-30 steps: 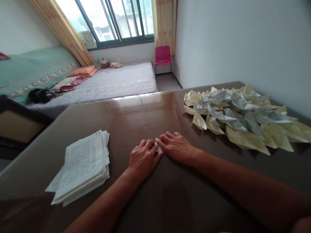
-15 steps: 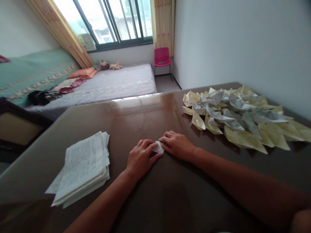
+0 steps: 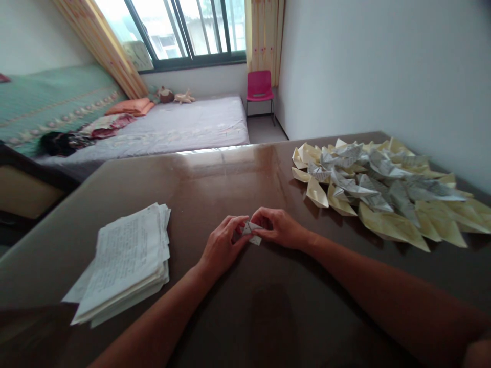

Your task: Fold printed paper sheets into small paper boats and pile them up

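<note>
A small folded piece of printed paper (image 3: 253, 238) is held between my two hands, just above or on the brown table (image 3: 215, 194). My left hand (image 3: 223, 239) pinches its left side, thumb in front and fingers behind. From the other side my right hand (image 3: 279, 228) grips it, with thumb and forefinger meeting at its upper right. The fingers cover part of the paper, so its full shape is hidden. On the left lies a stack of printed sheets (image 3: 125, 250).
Many folded paper boats (image 3: 391, 222), cream and printed white, crowd the table's right side by the wall (image 3: 376, 66). Beyond the far edge stand a bed (image 3: 207, 122) and a pink chair (image 3: 260, 87) below the window.
My fingers have shifted from lying along the folded paper to pinching it, and the paper has turned and spread a little at its lower edge. The view has tilted slightly.
</note>
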{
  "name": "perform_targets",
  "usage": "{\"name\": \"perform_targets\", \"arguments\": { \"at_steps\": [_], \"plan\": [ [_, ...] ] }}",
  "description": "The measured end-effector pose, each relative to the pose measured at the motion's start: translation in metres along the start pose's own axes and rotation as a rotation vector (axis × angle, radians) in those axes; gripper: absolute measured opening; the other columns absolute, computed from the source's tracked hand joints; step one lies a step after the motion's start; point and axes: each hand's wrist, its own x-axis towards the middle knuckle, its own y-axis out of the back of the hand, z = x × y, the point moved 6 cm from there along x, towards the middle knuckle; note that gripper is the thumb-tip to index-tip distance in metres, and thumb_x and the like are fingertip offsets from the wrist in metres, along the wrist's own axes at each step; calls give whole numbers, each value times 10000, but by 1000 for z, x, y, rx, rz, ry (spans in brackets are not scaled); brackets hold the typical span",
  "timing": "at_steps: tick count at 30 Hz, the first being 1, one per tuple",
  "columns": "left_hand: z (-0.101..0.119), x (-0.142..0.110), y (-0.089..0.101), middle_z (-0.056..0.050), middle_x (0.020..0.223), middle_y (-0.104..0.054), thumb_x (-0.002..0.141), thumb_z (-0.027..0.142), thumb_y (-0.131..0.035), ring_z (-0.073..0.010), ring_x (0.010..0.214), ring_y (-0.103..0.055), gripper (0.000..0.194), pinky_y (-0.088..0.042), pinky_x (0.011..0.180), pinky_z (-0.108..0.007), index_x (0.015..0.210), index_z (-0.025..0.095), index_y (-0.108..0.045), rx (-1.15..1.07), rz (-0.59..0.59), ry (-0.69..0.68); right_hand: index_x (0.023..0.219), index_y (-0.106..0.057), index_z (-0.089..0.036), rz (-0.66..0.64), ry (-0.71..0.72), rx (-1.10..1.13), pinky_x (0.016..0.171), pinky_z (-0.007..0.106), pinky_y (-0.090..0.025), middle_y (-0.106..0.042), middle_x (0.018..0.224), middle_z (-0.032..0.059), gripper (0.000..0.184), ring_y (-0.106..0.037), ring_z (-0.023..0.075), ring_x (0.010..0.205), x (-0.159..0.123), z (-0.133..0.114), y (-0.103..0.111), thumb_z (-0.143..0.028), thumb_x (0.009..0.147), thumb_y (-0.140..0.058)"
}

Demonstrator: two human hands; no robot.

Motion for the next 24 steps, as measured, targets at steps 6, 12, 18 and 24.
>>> {"name": "perform_targets", "arguments": {
  "at_steps": [6, 12, 18, 24],
  "plan": [
    [-2, 6, 8, -1, 863, -666, 861, 234, -604, -103, 752, -614, 115, -478, 650, -204, 948, 216, -677, -185, 113, 21, 879, -662, -176, 53, 27, 131, 568, 207, -394, -624, 725, -14, 199, -502, 90, 609, 1, -3, 2, -366, 834, -626],
    [4, 4, 10, -24, 885, -673, 861, 239, -607, -113, 780, -625, 144, -491, 683, -217, 962, 213, -706, -232, 147, -47, 864, -689, -212, 159, 231, -169, 719, 251, -429, -645, 847, 37, 235, -570, 141, 797, -6, -20, 6, -403, 893, -555],
    [7, 2, 12, -16, 861, -671, 853, 233, -615, -108, 763, -620, 113, -487, 683, -214, 915, 211, -706, -209, 158, -40, 850, -678, -195, 140, 279, -230, 698, 232, -427, -610, 836, 39, 288, -568, 119, 739, -8, -26, 4, -368, 945, -468],
    [10, 4, 12, -6, 853, -671, 865, 242, -598, -104, 765, -616, 96, -472, 647, -196, 885, 209, -686, -240, 131, 17, 782, -638, -184, 162, 284, -186, 674, 226, -420, -587, 804, 30, 288, -556, 111, 704, -8, -24, 4, -354, 944, -471]
  ]
}}
